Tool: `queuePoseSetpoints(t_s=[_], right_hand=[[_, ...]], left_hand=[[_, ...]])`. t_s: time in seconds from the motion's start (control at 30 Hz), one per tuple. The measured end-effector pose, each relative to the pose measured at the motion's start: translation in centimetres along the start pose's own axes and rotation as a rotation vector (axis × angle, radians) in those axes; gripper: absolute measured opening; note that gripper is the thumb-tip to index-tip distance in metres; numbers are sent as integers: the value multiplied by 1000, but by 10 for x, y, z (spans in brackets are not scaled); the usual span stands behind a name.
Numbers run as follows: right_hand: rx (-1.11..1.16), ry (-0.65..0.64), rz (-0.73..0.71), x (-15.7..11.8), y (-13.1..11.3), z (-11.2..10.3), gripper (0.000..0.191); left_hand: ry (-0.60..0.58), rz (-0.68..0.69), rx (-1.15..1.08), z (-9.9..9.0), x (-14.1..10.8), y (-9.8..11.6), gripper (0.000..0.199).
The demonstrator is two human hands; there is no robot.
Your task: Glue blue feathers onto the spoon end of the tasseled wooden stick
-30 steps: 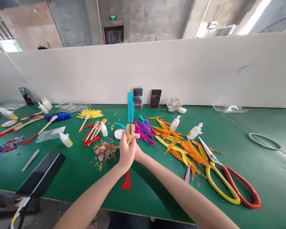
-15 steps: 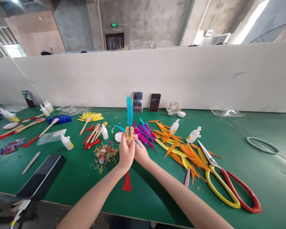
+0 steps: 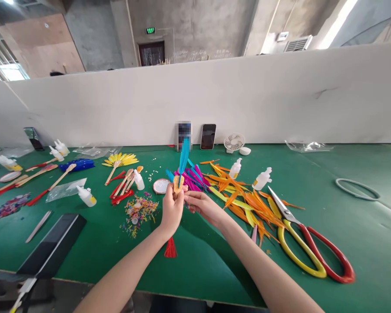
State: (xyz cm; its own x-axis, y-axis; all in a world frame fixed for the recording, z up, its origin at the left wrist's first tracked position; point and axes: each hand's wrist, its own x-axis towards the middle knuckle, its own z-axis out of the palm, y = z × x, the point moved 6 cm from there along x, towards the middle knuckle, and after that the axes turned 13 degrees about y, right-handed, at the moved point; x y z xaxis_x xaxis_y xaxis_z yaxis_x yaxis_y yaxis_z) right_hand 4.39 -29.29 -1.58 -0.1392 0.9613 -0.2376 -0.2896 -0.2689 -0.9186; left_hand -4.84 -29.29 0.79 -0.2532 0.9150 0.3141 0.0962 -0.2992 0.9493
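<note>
Gotta say, grey concrete wall (image 3: 195, 24) is filling the top middle, green exit sign (image 3: 150, 31) is glowing above a dark doorway (image 3: 152, 54), barred window (image 3: 13, 72) is shining upper left.

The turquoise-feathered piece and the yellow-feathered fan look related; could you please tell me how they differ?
The turquoise-feathered piece is held in the left hand; the yellow-feathered fan lies on the green table. The piece's feathering rises tall and narrow, while the fan's spreads wide. Both have feathers at a tan head.

Bright, soft light — pale glare on the table (image 3: 378, 243) at right, shadow under the right forearm (image 3: 257, 265) — edges stretched.
</note>
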Motion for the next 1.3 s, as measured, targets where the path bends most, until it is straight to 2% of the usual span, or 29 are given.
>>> queuePoseSetpoints(t_s=[0.13,0.27,0.43,0.57,0.73,0.97,1.13,1.3], right_hand=[[-7,32,-31,3,-1,-4,26],[8,117,-61,6,-4,-13,25],[21,257,-159,9,-12,-28,27],[-4,282,-210,9,-17,-32,28],[-22,324,-248,11,-19,-38,32],[-2,322,-283,10,-20,-39,34],[72,276,-264,9,-23,-35,35],[36,248,-263,5,-27,-33,33]], left_hand=[[-5,17,-13,2,0,0,13],[83,31,-65,-2,7,-3,20],[64,-111,-122,-1,13,-7,22],[0,-208,-186,6,8,-5,26],[-43,-317,-234,13,2,-13,35],[-51,-358,-245,15,1,-18,36],[-80,-367,-226,18,-3,-19,33],[-118,-361,-183,20,-5,-19,31]])
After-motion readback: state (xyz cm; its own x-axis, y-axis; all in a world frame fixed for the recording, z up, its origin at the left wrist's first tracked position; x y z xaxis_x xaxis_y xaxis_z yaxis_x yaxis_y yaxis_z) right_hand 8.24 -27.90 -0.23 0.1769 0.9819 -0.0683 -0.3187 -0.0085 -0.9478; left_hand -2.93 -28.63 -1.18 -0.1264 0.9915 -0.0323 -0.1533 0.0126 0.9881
